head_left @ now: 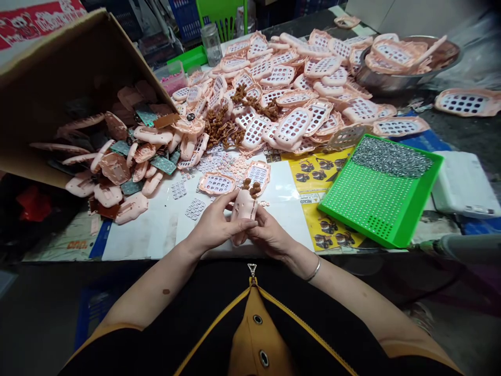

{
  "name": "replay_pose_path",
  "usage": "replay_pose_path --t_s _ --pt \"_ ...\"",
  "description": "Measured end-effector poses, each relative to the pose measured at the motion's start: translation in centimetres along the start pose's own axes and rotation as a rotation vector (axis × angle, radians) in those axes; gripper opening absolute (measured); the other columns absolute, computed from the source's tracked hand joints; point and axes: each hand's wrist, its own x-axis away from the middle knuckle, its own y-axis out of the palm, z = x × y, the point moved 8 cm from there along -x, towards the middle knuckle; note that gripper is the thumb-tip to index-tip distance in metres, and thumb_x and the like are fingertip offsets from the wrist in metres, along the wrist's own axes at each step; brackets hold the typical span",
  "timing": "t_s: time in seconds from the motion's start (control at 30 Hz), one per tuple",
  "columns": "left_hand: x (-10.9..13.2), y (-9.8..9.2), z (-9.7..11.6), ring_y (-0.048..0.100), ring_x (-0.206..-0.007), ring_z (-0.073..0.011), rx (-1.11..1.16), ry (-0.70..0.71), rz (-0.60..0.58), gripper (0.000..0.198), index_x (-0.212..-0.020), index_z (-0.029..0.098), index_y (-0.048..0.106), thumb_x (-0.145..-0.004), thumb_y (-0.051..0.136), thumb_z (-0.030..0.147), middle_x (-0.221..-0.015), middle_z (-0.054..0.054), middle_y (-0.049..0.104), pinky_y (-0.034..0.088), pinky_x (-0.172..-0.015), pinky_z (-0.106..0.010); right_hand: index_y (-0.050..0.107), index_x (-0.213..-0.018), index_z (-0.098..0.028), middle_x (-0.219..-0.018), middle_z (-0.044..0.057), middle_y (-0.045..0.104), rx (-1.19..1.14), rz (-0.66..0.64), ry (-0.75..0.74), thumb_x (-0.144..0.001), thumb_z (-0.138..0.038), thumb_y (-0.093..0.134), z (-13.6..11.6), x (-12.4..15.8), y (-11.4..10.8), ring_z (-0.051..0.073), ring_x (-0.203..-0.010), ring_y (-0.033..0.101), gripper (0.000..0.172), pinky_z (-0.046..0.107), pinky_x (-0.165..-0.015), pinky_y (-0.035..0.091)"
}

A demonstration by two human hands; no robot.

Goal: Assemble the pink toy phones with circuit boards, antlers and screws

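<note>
Between my two hands, near the table's front edge, is a pink plastic toy phone shell (245, 205) with a small brown figure (251, 187) at its top end. My left hand (219, 222) grips the shell from the left, thumb across its front. From the right, my right hand (270, 232) closes its fingers on the lower part. Just beyond lie a pink shell half with a white keypad (217, 183) and another keypad half (262, 173). Loose small white key pieces (195, 209) are scattered to the left.
A large heap of pink keypad halves (282, 75) covers the back. On the left, a tipped cardboard box (129, 49) spills shells and circuit boards. To the right are a green tray (376, 209) of screws, a white package (465, 183) and a metal bowl (407, 81).
</note>
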Motion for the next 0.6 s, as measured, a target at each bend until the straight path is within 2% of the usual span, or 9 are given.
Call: replay_pose_path --t_s 0.1,0.17,0.23,0.33,0.5,0.6 --pt "0.0 0.1 -0.4 0.059 -0.112 -0.0281 0.055 -0.008 -0.014 0.079 -0.134 0.014 0.054 -0.068 0.08 0.047 -0.134 -0.015 0.058 0.054 -0.082 -0.036 0.055 -0.127 -0.027 -0.137 0.009 0.062 0.002 -0.02 0.003 -0.064 -0.04 0.089 0.1 0.1 0.0 0.026 -0.115 0.066 0.073 0.037 -0.086 0.059" --pt "0.0 0.0 -0.7 0.06 -0.109 -0.0266 0.058 -0.019 -0.003 0.077 -0.133 0.015 0.054 -0.067 0.081 0.046 -0.131 -0.014 0.061 0.051 -0.084 -0.036 0.055 -0.128 -0.027 -0.135 0.009 0.064 -0.011 -0.032 0.002 -0.065 -0.038 0.088 0.1 0.1 0.0 0.026 -0.118 0.065 0.072 0.041 -0.098 0.055" --pt "0.1 -0.1 -0.9 0.059 -0.11 -0.0261 0.047 -0.03 0.005 0.075 -0.131 0.016 0.055 -0.067 0.081 0.046 -0.132 -0.013 0.061 0.05 -0.086 -0.036 0.057 -0.127 -0.026 -0.133 0.008 0.065 -0.011 -0.026 0.0 -0.066 -0.036 0.088 0.2 0.1 -0.1 0.025 -0.12 0.064 0.07 0.042 -0.104 0.051" --pt "0.2 -0.1 -1.1 0.058 -0.109 -0.0257 0.051 -0.057 -0.007 0.075 -0.131 0.017 0.054 -0.068 0.08 0.048 -0.135 -0.013 0.058 0.049 -0.083 -0.035 0.058 -0.128 -0.026 -0.134 0.009 0.064 0.014 -0.027 0.003 -0.067 -0.035 0.087 0.3 0.1 -0.2 0.026 -0.123 0.062 0.068 0.041 -0.099 0.054" --pt "0.3 -0.1 -1.1 0.059 -0.105 -0.0243 0.053 -0.062 -0.017 0.073 -0.128 0.017 0.054 -0.066 0.081 0.046 -0.127 -0.012 0.061 0.047 -0.084 -0.035 0.053 -0.134 -0.027 -0.134 0.009 0.065 0.038 -0.052 0.027 -0.066 -0.031 0.088 0.7 0.1 -0.3 0.027 -0.125 0.061 0.076 0.035 -0.088 0.059" --pt "0.2 -0.2 -1.0 0.059 -0.106 -0.0244 0.071 -0.051 -0.01 0.069 -0.125 0.016 0.056 -0.066 0.08 0.044 -0.125 -0.012 0.062 0.047 -0.086 -0.036 0.055 -0.132 -0.026 -0.132 0.008 0.066 0.059 -0.061 0.03 -0.067 -0.031 0.087 0.8 0.1 -0.4 0.025 -0.122 0.062 0.073 0.033 -0.086 0.058"
